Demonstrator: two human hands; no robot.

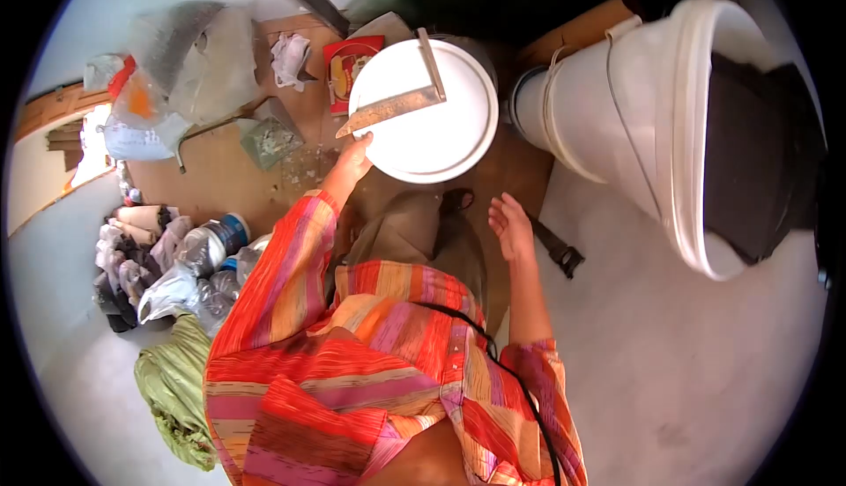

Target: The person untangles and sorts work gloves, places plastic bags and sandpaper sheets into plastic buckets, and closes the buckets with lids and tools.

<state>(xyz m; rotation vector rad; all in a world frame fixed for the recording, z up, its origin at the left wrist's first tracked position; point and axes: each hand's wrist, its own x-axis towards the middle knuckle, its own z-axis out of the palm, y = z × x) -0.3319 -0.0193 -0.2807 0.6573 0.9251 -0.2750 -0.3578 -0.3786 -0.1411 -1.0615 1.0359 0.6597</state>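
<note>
A round white lid [441,138] lies in front of me, and a rusty L-shaped metal square [392,109] rests on it. My left hand [355,158] is at the lid's lower left edge, beside the tip of the square; its fingers are partly hidden, so its exact grip does not show. My right hand [511,224] is held up to the right, below the lid, with its fingers apart and nothing in it. Just left of the lid is a red box [339,76].
At the right, a large white bucket [617,107] lies tilted with dark material in its mouth. Plastic bags [211,63] are at the upper left. Wrapped items and a blue-labelled container [231,232] sit lower left, above a green sack [176,380]. A black strap [555,246] lies near my right hand.
</note>
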